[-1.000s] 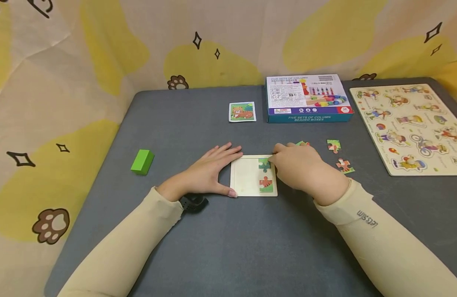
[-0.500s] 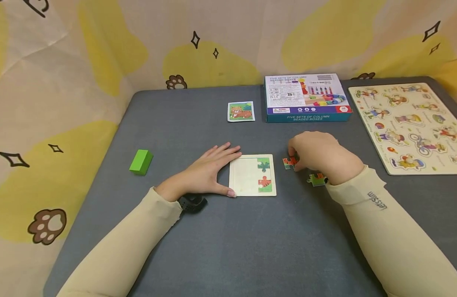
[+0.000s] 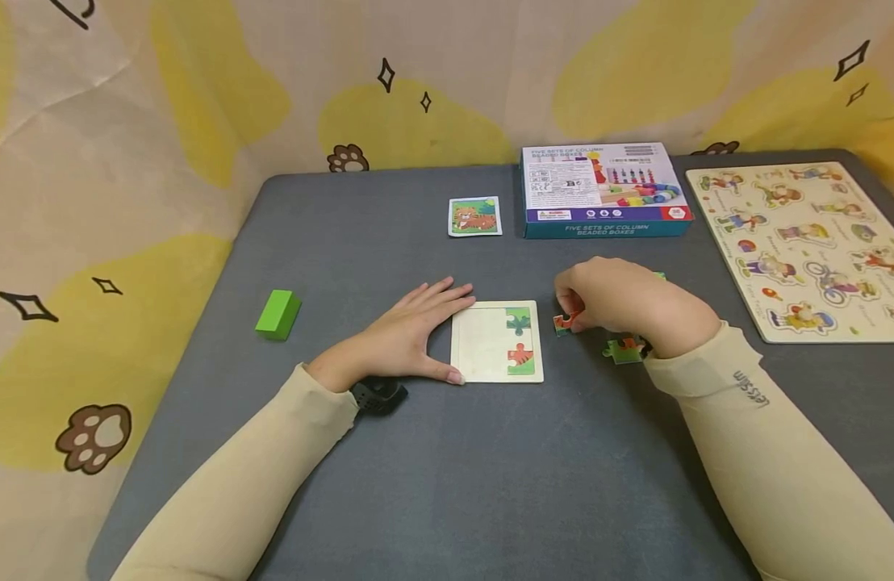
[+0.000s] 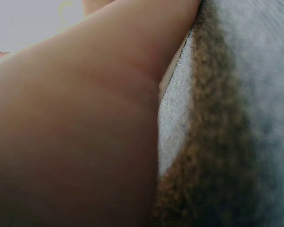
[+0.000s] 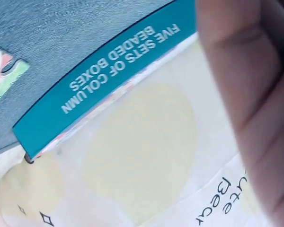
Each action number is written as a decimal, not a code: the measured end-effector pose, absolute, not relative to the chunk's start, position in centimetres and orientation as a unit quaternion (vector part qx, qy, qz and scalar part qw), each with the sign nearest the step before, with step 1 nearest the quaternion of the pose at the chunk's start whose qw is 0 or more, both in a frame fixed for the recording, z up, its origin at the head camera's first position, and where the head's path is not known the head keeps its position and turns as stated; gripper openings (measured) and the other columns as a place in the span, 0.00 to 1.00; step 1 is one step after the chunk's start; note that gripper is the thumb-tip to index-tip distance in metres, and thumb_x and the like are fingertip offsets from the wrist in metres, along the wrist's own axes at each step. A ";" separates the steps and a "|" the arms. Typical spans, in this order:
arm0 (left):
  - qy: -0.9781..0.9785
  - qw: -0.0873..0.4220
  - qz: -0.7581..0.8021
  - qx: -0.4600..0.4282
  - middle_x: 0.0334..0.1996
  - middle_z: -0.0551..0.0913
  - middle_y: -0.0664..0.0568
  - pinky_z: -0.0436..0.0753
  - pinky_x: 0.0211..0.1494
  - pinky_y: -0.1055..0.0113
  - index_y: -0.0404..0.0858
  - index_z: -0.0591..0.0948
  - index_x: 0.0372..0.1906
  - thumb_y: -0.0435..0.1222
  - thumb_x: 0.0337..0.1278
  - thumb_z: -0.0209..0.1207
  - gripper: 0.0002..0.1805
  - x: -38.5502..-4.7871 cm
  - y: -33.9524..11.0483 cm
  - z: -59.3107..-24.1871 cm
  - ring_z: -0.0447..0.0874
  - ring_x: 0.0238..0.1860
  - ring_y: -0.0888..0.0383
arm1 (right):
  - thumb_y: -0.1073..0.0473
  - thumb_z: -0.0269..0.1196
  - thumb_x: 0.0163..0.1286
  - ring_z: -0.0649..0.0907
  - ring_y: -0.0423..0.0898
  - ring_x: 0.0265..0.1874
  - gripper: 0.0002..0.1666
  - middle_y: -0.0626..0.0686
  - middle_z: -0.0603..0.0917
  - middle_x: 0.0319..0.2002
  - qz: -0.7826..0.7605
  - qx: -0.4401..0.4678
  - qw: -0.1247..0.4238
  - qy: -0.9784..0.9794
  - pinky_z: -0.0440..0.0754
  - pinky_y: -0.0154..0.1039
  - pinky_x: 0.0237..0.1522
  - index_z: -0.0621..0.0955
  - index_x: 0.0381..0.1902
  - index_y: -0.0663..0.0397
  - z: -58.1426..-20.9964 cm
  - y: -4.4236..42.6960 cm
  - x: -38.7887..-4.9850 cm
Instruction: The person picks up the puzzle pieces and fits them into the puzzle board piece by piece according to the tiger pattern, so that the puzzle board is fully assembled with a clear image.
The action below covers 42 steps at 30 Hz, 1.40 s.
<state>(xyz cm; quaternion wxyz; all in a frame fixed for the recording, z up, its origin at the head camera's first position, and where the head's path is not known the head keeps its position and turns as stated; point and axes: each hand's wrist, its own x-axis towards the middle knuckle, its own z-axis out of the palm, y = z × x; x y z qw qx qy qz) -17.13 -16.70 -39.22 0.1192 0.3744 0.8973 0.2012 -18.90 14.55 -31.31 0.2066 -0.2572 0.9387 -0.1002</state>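
Two pieces (image 3: 520, 361) are seated at the right of the tray (image 3: 479, 347); its rest is unfilled. Beside it, a third piece (image 3: 561, 326) is pinched by the right grip (image 3: 621, 300); other pieces (image 3: 623, 352) are left loose on the bench (image 3: 476, 484). The tray is touched by the spread left grip (image 3: 407, 337).

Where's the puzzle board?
In the head view, the puzzle board lies on the table between the left hand, at its left edge, and right hand.
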 end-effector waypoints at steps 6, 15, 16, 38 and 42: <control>0.897 0.120 0.201 0.375 0.84 0.52 0.54 0.38 0.83 0.50 0.43 0.58 0.84 0.64 0.50 0.74 0.62 -17.2 -16.7 -39.2 0.38 0.85 0.54 | 0.65 0.73 0.69 0.79 0.50 0.33 0.06 0.49 0.82 0.31 -0.172 -0.289 0.177 0.925 0.78 0.44 0.35 0.86 0.36 0.50 -30.8 13.6 -18.4; 0.899 0.121 0.199 0.372 0.84 0.51 0.55 0.37 0.83 0.50 0.44 0.58 0.84 0.64 0.50 0.74 0.62 -17.3 -16.6 -39.3 0.37 0.85 0.55 | 0.69 0.65 0.75 0.81 0.51 0.33 0.12 0.55 0.80 0.41 -0.191 -0.304 0.133 0.924 0.84 0.44 0.36 0.89 0.51 0.52 -30.9 12.4 -17.8; 0.899 0.121 0.198 0.372 0.84 0.51 0.55 0.37 0.83 0.50 0.44 0.57 0.84 0.65 0.50 0.74 0.62 -17.3 -16.6 -39.3 0.37 0.85 0.55 | 0.69 0.65 0.75 0.81 0.51 0.34 0.13 0.56 0.79 0.41 -0.190 -0.302 0.136 0.924 0.84 0.44 0.37 0.88 0.52 0.51 -30.9 12.3 -17.7; 0.900 0.124 0.191 0.371 0.84 0.51 0.55 0.37 0.83 0.50 0.44 0.57 0.85 0.66 0.51 0.72 0.62 -17.2 -16.5 -39.4 0.36 0.85 0.56 | 0.68 0.75 0.64 0.81 0.45 0.30 0.06 0.47 0.86 0.28 -0.258 -0.332 0.158 0.894 0.81 0.39 0.34 0.91 0.37 0.53 -33.6 10.9 -18.0; 0.901 0.122 0.191 0.370 0.84 0.51 0.56 0.37 0.83 0.50 0.44 0.57 0.85 0.66 0.51 0.72 0.62 -17.2 -16.6 -39.5 0.36 0.84 0.56 | 0.68 0.75 0.65 0.81 0.45 0.30 0.06 0.47 0.85 0.28 -0.252 -0.337 0.160 0.893 0.81 0.40 0.35 0.91 0.36 0.53 -33.9 10.6 -18.0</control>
